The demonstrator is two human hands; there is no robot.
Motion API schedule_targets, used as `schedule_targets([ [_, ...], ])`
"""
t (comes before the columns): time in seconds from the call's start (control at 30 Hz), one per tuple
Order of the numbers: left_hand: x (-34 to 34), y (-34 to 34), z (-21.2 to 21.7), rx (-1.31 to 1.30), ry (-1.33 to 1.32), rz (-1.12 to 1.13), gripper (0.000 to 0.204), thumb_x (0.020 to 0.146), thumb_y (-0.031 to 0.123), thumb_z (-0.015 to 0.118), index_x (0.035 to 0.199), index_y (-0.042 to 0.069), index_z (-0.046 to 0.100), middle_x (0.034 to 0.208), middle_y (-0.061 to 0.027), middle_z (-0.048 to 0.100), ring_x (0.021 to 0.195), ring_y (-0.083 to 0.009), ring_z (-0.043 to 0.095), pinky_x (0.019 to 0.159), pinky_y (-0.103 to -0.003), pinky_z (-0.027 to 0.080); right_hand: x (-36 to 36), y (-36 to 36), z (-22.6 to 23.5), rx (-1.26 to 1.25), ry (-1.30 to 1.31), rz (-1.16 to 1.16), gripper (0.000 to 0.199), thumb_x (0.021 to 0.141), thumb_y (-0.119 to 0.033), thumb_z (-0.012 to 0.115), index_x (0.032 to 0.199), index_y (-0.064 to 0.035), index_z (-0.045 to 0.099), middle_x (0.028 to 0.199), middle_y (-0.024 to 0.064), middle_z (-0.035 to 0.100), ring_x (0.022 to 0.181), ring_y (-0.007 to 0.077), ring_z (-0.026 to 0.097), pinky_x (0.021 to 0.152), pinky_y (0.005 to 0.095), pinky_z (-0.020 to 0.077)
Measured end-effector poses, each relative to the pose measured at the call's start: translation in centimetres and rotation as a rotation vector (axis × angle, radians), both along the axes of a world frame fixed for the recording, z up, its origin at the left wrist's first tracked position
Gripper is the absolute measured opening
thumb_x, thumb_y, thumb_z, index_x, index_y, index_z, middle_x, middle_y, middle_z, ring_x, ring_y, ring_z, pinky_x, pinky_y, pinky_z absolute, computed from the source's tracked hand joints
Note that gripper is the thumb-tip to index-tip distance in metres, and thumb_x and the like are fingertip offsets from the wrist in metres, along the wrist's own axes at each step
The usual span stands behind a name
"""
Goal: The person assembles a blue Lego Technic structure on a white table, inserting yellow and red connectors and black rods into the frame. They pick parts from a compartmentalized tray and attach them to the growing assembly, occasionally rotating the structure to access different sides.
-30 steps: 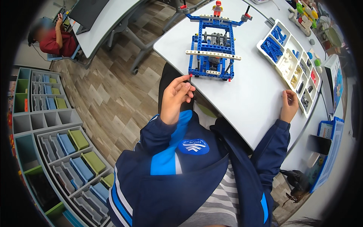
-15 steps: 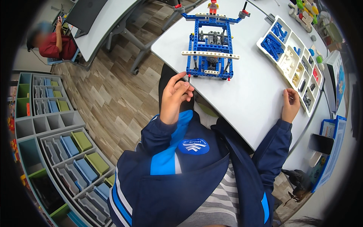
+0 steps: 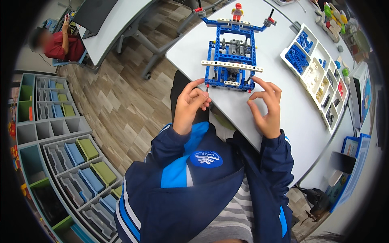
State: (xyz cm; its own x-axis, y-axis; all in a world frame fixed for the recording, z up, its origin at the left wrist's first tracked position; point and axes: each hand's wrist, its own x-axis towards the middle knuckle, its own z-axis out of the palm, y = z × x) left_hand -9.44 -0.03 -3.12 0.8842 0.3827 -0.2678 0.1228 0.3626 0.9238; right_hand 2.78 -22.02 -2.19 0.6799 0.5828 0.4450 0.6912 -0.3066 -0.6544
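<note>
A blue toy-brick vehicle frame (image 3: 253, 50) stands on the white table, with grey gears (image 3: 237, 47) inside and a white beam (image 3: 231, 66) across its near part. At its near left corner is my left hand (image 3: 189, 106), its forefinger reaching to the frame. Thumb and another finger are pinched together on a thin axle (image 3: 207, 90) below that corner, mostly hidden by the fingertips. My right hand (image 3: 268, 109) is at the near right corner, forefinger at the frame, thumb and fingers apart. A minifigure with a red cap (image 3: 237, 13) stands at the far end.
A white sorting tray (image 3: 315, 94) of blue, white, red and black parts lies on the right. Beyond it are colourful built toys (image 3: 333, 18). A phone (image 3: 343, 163) rests by a blue bin (image 3: 356, 162). Storage drawers (image 3: 77, 162) stand left; a person in red (image 3: 65, 46) sits far left.
My right hand has moved left from beside the sorting tray to the near right corner of the vehicle frame. My left hand remains at the left corner, fingers still pinched.
</note>
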Motion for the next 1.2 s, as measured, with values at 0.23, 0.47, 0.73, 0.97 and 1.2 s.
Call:
schedule_targets([
  [0.23,0.5,0.3,-0.4,0.043,-0.036,-0.022,0.050,0.097,0.008,0.064,0.142,-0.005,0.046,0.087,-0.0055,0.066,0.081,-0.0110,0.063,0.071,-0.023,0.048,-0.2,0.8,-1.2,-0.034,0.059,0.050,0.019,0.078,0.003,0.072,0.092,-0.0052,0.062,0.142,0.0101,0.055,0.132,0.0351,0.045,0.109,0.0432,0.0378],
  [0.47,0.6,0.3,-1.3,0.107,-0.092,-0.038,0.053,0.099,0.009,0.063,0.145,-0.007,0.044,0.090,-0.0083,0.067,0.081,-0.0135,0.064,0.073,-0.026,0.052,0.0,0.6,-1.7,0.005,0.127,0.064,0.021,0.078,0.005,0.071,0.093,-0.0038,0.061,0.140,0.0127,0.055,0.133,0.0348,0.047,0.109,0.0429,0.0390],
  [0.73,0.3,1.6,-1.7,-0.129,-0.077,-0.079,0.053,0.099,0.009,0.063,0.145,-0.007,0.045,0.090,-0.0106,0.067,0.080,-0.0138,0.064,0.071,-0.028,0.055,-0.1,0.8,-1.7,0.000,0.109,0.053,0.022,0.077,0.006,0.072,0.094,-0.0039,0.061,0.140,0.0121,0.055,0.133,0.0345,0.047,0.108,0.0427,0.0399],
  [0.97,0.5,2.3,-1.9,-0.098,-0.046,-0.103,0.049,0.098,0.010,0.065,0.140,-0.008,0.048,0.090,-0.0108,0.067,0.080,-0.0144,0.065,0.071,-0.028,0.057,0.0,0.8,-1.7,0.003,0.105,0.052,0.022,0.078,0.006,0.071,0.094,-0.0043,0.061,0.140,0.0117,0.055,0.132,0.0341,0.048,0.107,0.0423,0.0418],
  [1.2,0.8,1.5,-2.1,-0.147,-0.083,-0.065,0.046,0.098,0.010,0.065,0.137,-0.008,0.048,0.090,-0.0108,0.066,0.080,-0.0143,0.065,0.071,-0.029,0.057,-0.1,0.9,-1.9,0.041,0.117,0.053,0.021,0.079,0.006,0.071,0.095,-0.0039,0.061,0.140,0.0117,0.055,0.132,0.0339,0.048,0.102,0.0424,0.0471],
])
